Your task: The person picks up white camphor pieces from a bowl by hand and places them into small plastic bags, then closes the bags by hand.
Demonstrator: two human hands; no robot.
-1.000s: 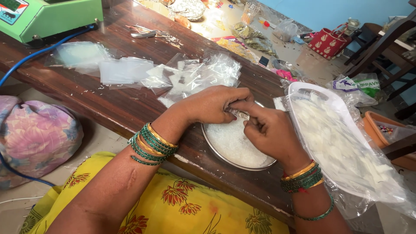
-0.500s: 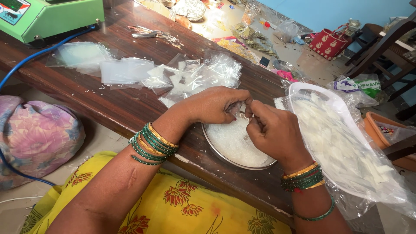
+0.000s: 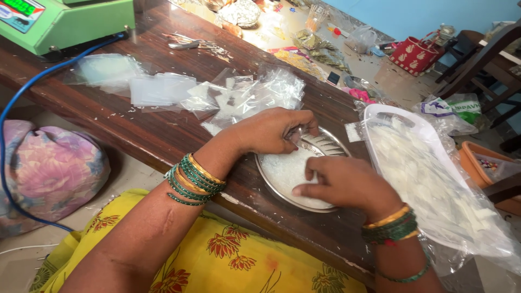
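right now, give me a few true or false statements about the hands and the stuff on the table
1. The right hand is over a round metal plate of white grains. True.
2. The left hand holds a pair of scissors. False: it pinches a small clear packet at the plate's far rim.
3. A green machine stands at the table's far left corner. True.
4. The white tray lies left of the plate. False: it lies right of the plate, inside a clear bag.
5. Both wrists are bare. False: both wear green and gold bangles.
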